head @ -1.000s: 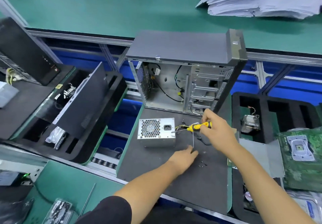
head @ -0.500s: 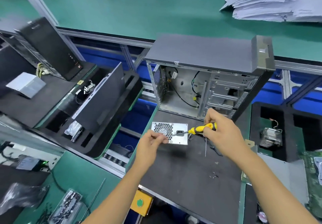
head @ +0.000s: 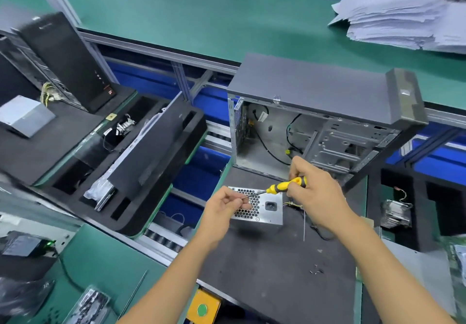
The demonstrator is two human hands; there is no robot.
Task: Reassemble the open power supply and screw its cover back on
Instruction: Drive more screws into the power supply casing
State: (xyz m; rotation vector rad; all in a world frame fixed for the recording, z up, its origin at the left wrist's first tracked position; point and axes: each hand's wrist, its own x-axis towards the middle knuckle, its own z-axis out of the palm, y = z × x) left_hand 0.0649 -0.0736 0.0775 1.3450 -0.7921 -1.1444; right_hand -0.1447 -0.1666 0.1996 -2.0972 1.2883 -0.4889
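Sitting beneath both hands: power supply (head: 264, 206) (screwdriver (head: 286, 186) raised).

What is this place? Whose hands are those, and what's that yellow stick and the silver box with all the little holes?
The camera sits on a person's head, looking down, so those are that person's own hands at a workbench. The right hand holds a yellow screwdriver. The left hand pinches near its metal tip. The silver box is a computer's power supply; the holes let air through. It lies on a dark mat, with tiny loose screws nearby. Behind stands an opened computer case.
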